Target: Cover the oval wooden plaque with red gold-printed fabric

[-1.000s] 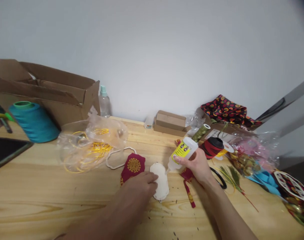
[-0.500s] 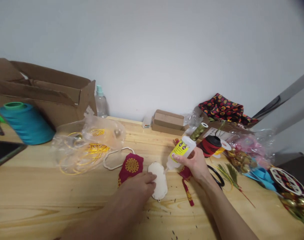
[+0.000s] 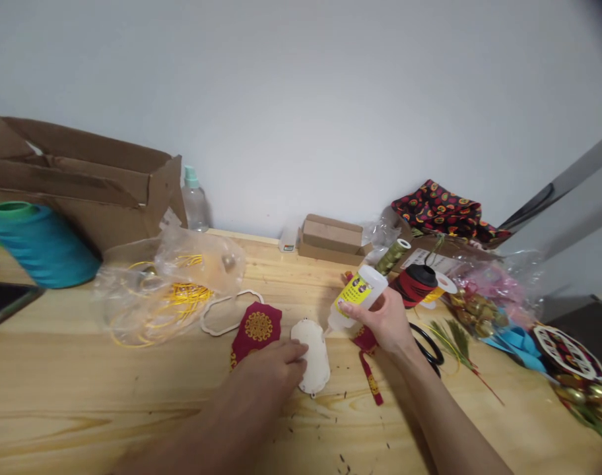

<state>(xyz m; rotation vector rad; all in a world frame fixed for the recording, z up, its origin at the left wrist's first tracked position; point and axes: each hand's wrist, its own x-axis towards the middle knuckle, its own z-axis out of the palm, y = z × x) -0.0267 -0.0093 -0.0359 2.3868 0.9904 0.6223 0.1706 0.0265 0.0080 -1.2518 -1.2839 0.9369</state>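
My right hand (image 3: 391, 321) is wrapped round a squeeze bottle of glue (image 3: 353, 300) with a yellow label. The bottle is tilted, its thin nozzle pointing down at the right edge of a flat white plaque (image 3: 315, 363) with wavy edges. Whether the tip touches it I cannot tell. My left hand (image 3: 276, 369) holds the plaque down on the table, fingertips on its left edge. Partly under that hand lies dark red fabric (image 3: 256, 326) with gold patterns. A thin white frame (image 3: 212, 324) lies behind it. More red patterned fabric (image 3: 364, 340) is below the bottle.
On the left are a plastic bag of yellow cord (image 3: 182, 290), a blue thread cone (image 3: 43, 244) and a cardboard box (image 3: 93, 198). Thread spools (image 3: 414, 285), black rings (image 3: 430, 349) and bagged trinkets (image 3: 484, 310) crowd the right. A small carton (image 3: 331, 237) stands against the wall.
The glue bottle's nozzle has shifted slightly up along the plaque's right edge. My left hand stays on the plaque. The whole view has shifted a little.
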